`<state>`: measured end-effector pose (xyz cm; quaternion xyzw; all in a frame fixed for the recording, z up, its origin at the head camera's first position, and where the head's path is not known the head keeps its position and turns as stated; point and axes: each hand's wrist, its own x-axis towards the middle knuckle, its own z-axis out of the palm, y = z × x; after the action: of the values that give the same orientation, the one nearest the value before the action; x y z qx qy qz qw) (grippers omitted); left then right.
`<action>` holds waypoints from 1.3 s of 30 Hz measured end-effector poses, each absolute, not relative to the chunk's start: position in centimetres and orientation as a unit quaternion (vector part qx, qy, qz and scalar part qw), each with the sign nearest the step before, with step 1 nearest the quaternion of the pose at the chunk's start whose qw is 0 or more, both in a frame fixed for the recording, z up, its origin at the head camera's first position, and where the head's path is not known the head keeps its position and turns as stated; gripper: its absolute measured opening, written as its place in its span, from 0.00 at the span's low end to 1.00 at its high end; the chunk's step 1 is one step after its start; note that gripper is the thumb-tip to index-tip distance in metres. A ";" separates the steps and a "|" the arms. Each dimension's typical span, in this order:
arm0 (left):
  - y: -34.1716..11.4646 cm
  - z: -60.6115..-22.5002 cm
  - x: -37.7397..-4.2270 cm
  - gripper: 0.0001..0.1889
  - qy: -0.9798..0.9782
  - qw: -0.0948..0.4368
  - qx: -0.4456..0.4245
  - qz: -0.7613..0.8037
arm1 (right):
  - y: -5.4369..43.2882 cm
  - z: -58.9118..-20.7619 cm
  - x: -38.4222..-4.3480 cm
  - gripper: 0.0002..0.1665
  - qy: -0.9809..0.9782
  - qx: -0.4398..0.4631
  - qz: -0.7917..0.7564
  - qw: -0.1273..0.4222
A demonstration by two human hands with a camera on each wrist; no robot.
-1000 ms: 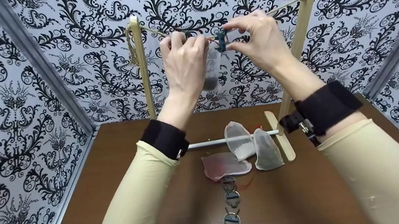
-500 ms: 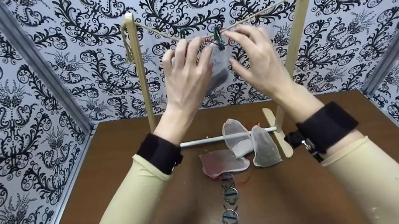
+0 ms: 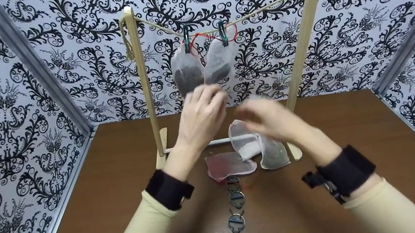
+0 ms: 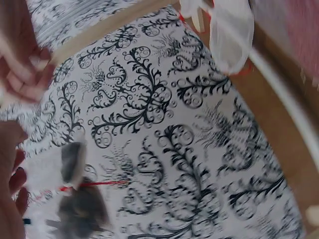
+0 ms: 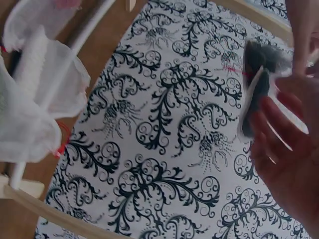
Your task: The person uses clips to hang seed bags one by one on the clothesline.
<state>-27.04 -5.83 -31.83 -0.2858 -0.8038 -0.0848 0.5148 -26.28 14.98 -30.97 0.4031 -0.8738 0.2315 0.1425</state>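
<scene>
Two sheer mesh bags with dark contents, a left bag (image 3: 187,70) and a right bag (image 3: 218,63), hang from a rope (image 3: 271,7). Dark green clips, one left (image 3: 186,38) and one right (image 3: 222,34), grip their tops over the rope. Red drawstrings loop beside the clips. My left hand (image 3: 200,115) is just below the bags, fingers loosely bent and holding nothing. Blurred by motion, my right hand (image 3: 271,119) is lower right of them, its bent fingers (image 5: 274,117) also holding nothing. It partly covers the bags on the table.
Wooden posts (image 3: 142,81) hold the rope, joined low down by a white rod (image 3: 225,141). On the brown table (image 3: 328,130) lie a bag of white grains (image 3: 249,150), a greyish bag (image 3: 274,155) and a reddish bag (image 3: 222,166). Several clips (image 3: 236,221) form a row in front.
Both hands have let go of the clip and bag at the rope and moved down. The right bag now hangs by its clip beside the left one, both in plain sight.
</scene>
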 end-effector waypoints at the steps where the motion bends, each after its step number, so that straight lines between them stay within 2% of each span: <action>1: -6.0 -32.6 -27.0 0.04 -0.820 0.476 -0.300 -0.105 | 15.0 -31.9 -25.9 0.21 -0.874 0.416 0.226 0.111; 6: -6.5 -37.2 -26.5 0.08 -0.894 0.258 -0.342 -0.133 | 14.4 -37.7 -24.4 0.13 -0.857 0.481 0.186 0.020; 9: -6.4 -40.2 -25.9 0.11 -0.922 0.132 -0.336 -0.139 | 14.1 -40.8 -23.2 0.11 -0.858 0.485 0.167 -0.030; 11: -6.3 -42.0 -25.5 0.14 -0.932 0.071 -0.321 -0.154 | 14.0 -42.2 -22.2 0.11 -0.861 0.480 0.157 -0.061; 13: -6.2 -43.7 -25.2 0.16 -0.934 0.040 -0.307 -0.178 | 13.9 -43.2 -21.1 0.13 -0.866 0.474 0.142 -0.073; 18: -6.1 -46.8 -24.4 0.15 -0.933 0.051 -0.294 -0.200 | 13.6 -44.6 -18.6 0.16 -0.875 0.456 0.133 -0.092; 23: -6.5 -47.8 -23.7 0.14 -0.944 0.067 -0.265 -0.184 | 13.6 -45.7 -17.4 0.16 -0.868 0.467 0.146 -0.090; 29: -7.6 -48.0 -23.4 0.17 -0.964 0.085 -0.205 -0.146 | 15.0 -46.7 -17.9 0.15 -0.870 0.448 0.194 -0.063; 36: -8.9 -48.9 -22.9 0.17 -0.965 0.169 -0.161 -0.122 | 17.4 -47.4 -19.3 0.12 -0.911 0.347 0.217 -0.041; 39: -9.1 -49.1 -22.8 0.17 -0.967 0.180 -0.137 -0.118 | 18.4 -47.6 -19.7 0.13 -0.929 0.303 0.210 -0.023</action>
<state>-22.78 -9.10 -49.08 -0.1373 -0.9669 -0.1181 0.1798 -19.70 18.39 -47.58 0.3030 -0.9292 0.2105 -0.0234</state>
